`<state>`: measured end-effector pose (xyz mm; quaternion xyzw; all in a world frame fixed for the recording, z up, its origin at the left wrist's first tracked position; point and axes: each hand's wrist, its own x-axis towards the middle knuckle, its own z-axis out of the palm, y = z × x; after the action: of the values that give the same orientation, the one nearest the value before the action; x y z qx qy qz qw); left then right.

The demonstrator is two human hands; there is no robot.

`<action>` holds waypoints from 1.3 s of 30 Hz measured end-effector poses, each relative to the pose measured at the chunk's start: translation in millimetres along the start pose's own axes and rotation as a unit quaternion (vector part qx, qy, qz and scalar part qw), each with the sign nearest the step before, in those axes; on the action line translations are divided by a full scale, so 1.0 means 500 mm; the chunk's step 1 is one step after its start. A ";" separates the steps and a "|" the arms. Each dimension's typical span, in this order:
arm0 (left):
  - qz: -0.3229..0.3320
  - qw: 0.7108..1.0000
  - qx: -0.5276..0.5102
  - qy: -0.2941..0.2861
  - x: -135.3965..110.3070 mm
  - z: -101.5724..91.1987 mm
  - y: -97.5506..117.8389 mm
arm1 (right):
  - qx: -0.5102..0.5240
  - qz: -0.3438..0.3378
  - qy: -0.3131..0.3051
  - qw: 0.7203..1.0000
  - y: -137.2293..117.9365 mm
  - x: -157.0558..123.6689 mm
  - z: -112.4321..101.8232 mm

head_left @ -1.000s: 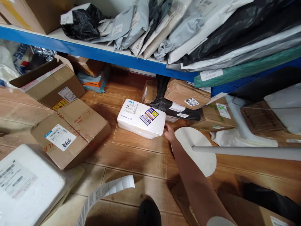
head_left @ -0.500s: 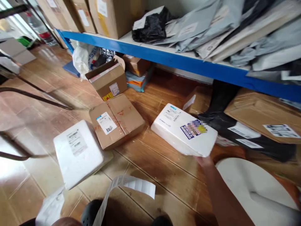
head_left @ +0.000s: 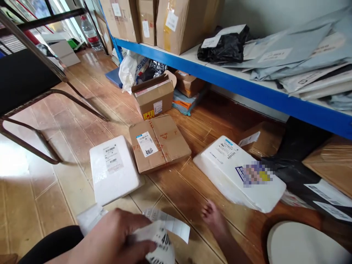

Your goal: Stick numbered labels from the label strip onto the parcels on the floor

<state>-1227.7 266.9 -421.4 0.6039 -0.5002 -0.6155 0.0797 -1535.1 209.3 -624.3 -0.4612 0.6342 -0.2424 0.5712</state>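
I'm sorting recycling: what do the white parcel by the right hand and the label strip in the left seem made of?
White parcel: possibly matte foam, bulky and plain white, under glossy clear film, wrinkled along its side. Label strip: likely smooth paper, thin, curling, black-printed.

Cardboard boxes [head_left: 165, 29] stand at the left end of the blue-edged shelf [head_left: 233, 82]. A black parcel [head_left: 228, 49] lies by its front edge, grey mailing bags [head_left: 299, 44] to the right.

Open floor [head_left: 176, 190] beyond the right hand [head_left: 213, 215], narrow gap between brown carton [head_left: 165, 141] and white package [head_left: 224, 172]
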 end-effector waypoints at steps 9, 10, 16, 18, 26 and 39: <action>0.120 0.979 -0.131 0.104 0.097 -0.007 -0.020 | 0.079 -0.081 -0.168 0.979 -0.307 -0.108 0.142; 0.111 0.976 -0.157 0.101 0.104 -0.006 -0.022 | 0.083 -0.086 -0.147 0.982 -0.314 -0.099 0.152; 0.063 0.971 -0.212 0.086 0.117 0.003 -0.040 | 0.173 0.013 -0.178 0.969 -0.288 -0.064 0.189; 0.060 0.975 -0.193 0.090 0.114 0.001 -0.045 | 0.185 0.025 -0.190 0.964 -0.282 -0.062 0.191; 0.058 0.976 -0.188 0.096 0.113 0.004 -0.047 | 0.165 -0.014 -0.203 0.965 -0.288 -0.069 0.181; 0.050 0.989 -0.099 0.098 0.073 0.024 -0.033 | 0.076 -0.197 -0.145 0.967 -0.259 -0.122 0.157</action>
<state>-1238.7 255.2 -460.1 0.6250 -0.4560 -0.5948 0.2182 -1425.4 219.8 -503.7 -0.5630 0.4206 -0.3281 0.6313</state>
